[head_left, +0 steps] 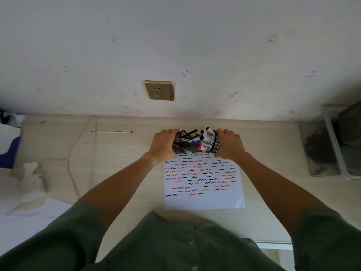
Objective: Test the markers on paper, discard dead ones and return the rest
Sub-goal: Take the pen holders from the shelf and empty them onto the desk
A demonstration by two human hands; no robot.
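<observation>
Your left hand (163, 142) and right hand (228, 143) grip a black mesh pen holder (196, 141) from either side, fingers curled round its walls, just above frame centre. The holder is tipped toward you, mouth facing the camera, packed with markers (195, 140): black, blue and red caps showing, some white barrels. It sits at the top edge of the paper (203, 182), which lies on the desk (121, 153) at centre frame, covered in rows of short black, red and blue squiggles; bottom strip blank. Wall socket (159, 90) above the holder, mid frame. A pair of chopsticks (108, 131) lies left of your left hand, well apart. Crumpled tissue (32, 178) at left edge. Clear plastic bin (336, 143) at right edge. Green sleeves fill the bottom.
</observation>
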